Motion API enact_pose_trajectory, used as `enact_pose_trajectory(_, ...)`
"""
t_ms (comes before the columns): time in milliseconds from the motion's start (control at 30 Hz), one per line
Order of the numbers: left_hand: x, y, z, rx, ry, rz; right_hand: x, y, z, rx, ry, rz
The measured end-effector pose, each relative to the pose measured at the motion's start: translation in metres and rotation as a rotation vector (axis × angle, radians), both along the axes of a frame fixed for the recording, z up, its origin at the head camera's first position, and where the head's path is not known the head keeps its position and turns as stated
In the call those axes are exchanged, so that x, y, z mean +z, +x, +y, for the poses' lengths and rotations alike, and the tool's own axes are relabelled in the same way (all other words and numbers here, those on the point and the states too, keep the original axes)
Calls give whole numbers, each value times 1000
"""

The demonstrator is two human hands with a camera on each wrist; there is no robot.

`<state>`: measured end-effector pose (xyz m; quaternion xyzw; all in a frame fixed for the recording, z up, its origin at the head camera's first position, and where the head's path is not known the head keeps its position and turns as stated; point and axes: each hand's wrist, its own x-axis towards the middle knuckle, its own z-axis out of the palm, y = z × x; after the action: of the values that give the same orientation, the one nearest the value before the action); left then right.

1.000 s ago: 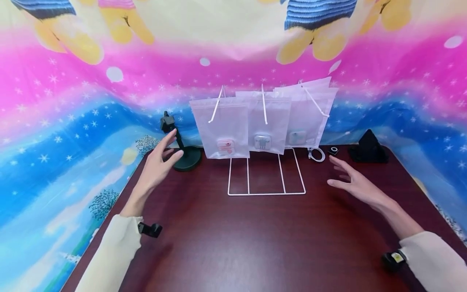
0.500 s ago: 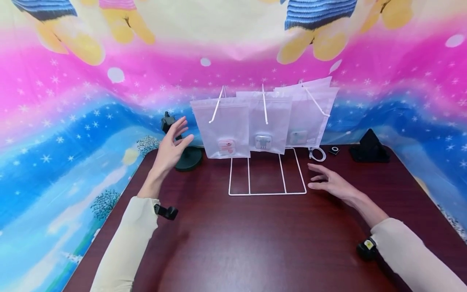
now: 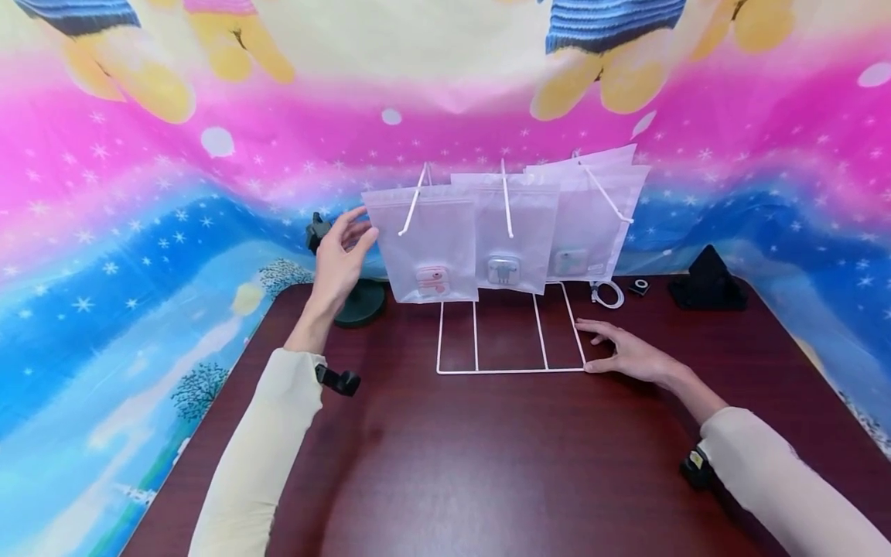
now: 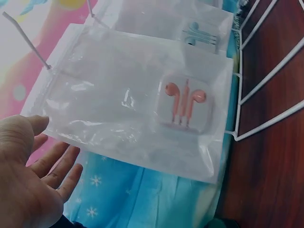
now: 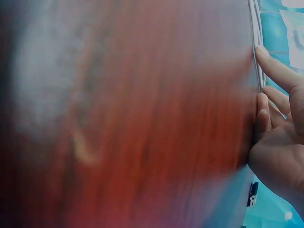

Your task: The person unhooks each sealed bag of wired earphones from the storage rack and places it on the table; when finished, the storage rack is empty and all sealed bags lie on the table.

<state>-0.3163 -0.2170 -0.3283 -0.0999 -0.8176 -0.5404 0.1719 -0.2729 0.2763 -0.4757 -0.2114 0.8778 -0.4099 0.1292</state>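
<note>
My left hand (image 3: 339, 259) is at the upper left edge of a clear zip bag (image 4: 118, 95) hanging on a white hook. The thumb tip meets the bag's edge, and the loosely spread fingers reach beside and behind it; no firm pinch shows. Inside that bag lies a square case with pink earphones (image 4: 183, 104). My right hand (image 3: 629, 354) is low over the table, its thumb at the front right corner of the white wire rack (image 3: 511, 372) and its fingers by the rack's right side wire. Whether they press on the wire is hard to tell.
More zip bags with earphone cases hang on the middle hook (image 3: 506, 201) and right hook (image 3: 604, 189). Behind the left hand stands a dark round-based stand (image 3: 362, 303). A white cable (image 3: 609, 295), a small black device (image 3: 639, 287) and a black holder (image 3: 708, 280) are at the back right.
My left hand has moved right and up to the left bag's edge. My right hand has moved left and slightly down to the rack's front right corner. The bags hang as before.
</note>
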Motion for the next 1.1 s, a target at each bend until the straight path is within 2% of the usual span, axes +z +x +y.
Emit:
enact_pose_trajectory(200, 12, -5, 7, -7, 41, 5, -3, 1, -1, -5, 2, -11)
enact_pose_trajectory(367, 18, -5, 13, 6, 64, 21, -10, 2, -3, -19, 11, -23)
enact_pose_trajectory(567, 17, 3, 16, 32, 74, 31, -15, 7, -6, -24, 32, -22)
enact_pose_trajectory(767, 22, 8, 19, 43, 70, 52, -13, 8, -5, -45, 30, -25)
enact_pose_trajectory(1100, 28, 32, 15, 66, 110, 98, -5, 1, -5, -69, 60, -1)
